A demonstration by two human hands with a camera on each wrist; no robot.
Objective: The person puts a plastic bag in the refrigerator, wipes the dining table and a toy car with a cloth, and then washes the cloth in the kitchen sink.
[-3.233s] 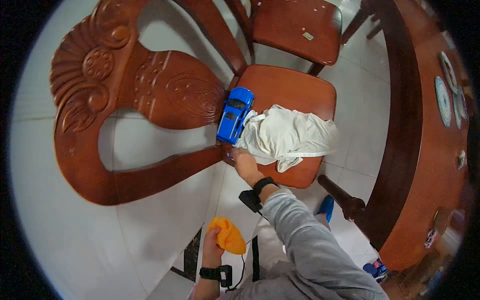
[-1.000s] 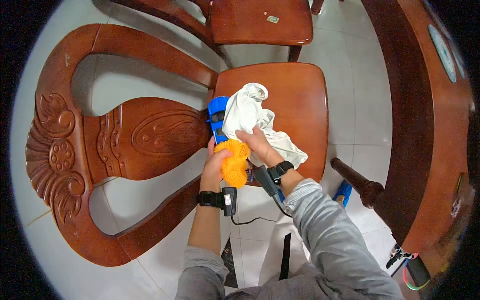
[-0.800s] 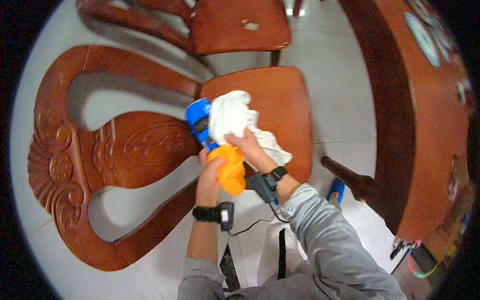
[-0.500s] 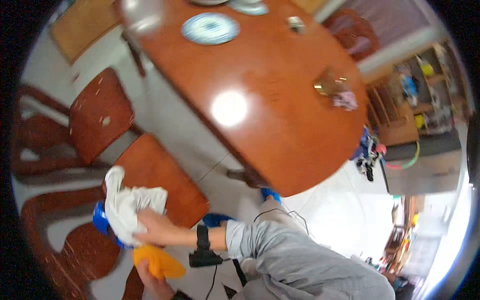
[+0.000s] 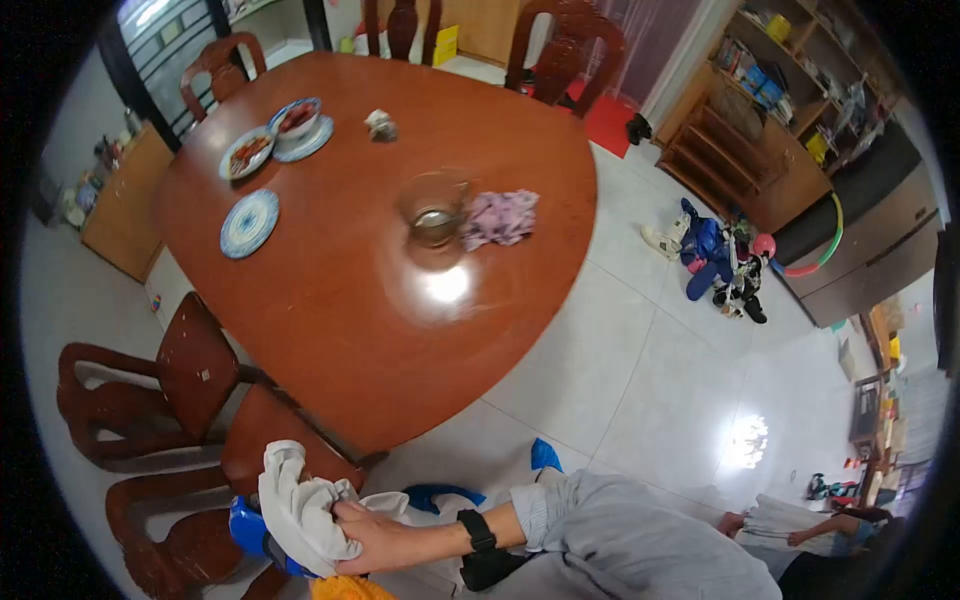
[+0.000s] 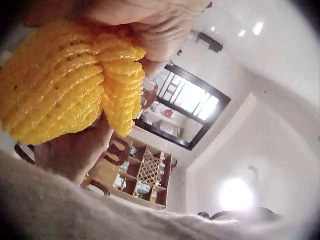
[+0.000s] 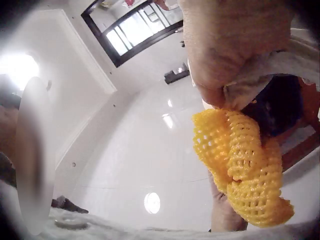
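The right hand (image 5: pixel 385 538) has its fingers curled tight round a bunched white cloth (image 5: pixel 298 505), just over the seat of a chair (image 5: pixel 255 452). The cloth drapes over a blue toy car (image 5: pixel 246 528), which shows only as a sliver past the fingertips; whether the fingers also grip the car through the cloth, I cannot tell. In the right wrist view the cloth bulges out from under the curled fingers, with the dark car just behind it. A yellow net (image 6: pixel 65 85) hangs directly beneath that hand, close against the cloth; in the head view only its top edge peeks in at the bottom rim. The left hand (image 6: pixel 150 22) holds the net from above, its fingers folded over the upper edge and pinching the mesh; the rest is bunched below them. Beyond, a wooden table (image 5: pixel 380 330) carries a plate (image 5: pixel 248 222), a bowl (image 5: pixel 296 115), a glass dish (image 5: pixel 434 208) and a pink rag (image 5: pixel 500 216); toys (image 5: pixel 720 262) lie in a heap on the tiled floor (image 5: pixel 620 380), well apart from both hands.
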